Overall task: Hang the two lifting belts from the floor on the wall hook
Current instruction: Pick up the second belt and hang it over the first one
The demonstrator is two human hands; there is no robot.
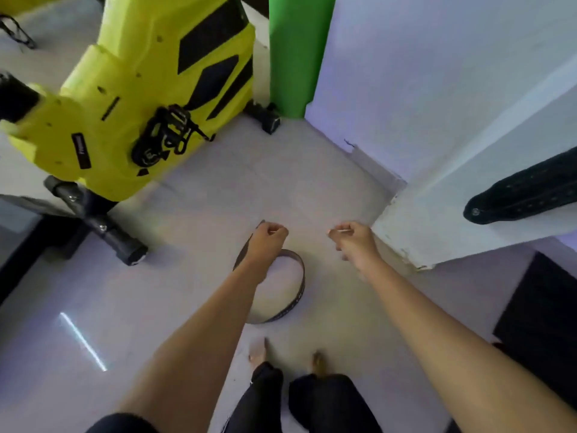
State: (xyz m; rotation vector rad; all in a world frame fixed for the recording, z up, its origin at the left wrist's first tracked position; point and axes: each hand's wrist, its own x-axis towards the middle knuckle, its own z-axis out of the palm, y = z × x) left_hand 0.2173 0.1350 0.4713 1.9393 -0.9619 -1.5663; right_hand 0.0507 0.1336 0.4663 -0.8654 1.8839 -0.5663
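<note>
A dark lifting belt (299, 278) lies curled in a loop on the pale floor, just ahead of my bare feet. My left hand (268, 242) is a closed fist above the belt's straight end and hides part of it; I see nothing gripped in it. My right hand (354, 242) hovers to the right of the loop with its fingers curled in and nothing visible in them. A second, wide black lifting belt (518, 193) hangs against the white wall at the right edge. Its upper end and the hook are out of frame.
A yellow exercise machine (131, 98) on black feet (120, 242) stands at the left. A green pillar (296, 51) rises at the back. The white wall corner (406, 232) juts out close to my right hand. A black mat (543, 323) lies at the lower right.
</note>
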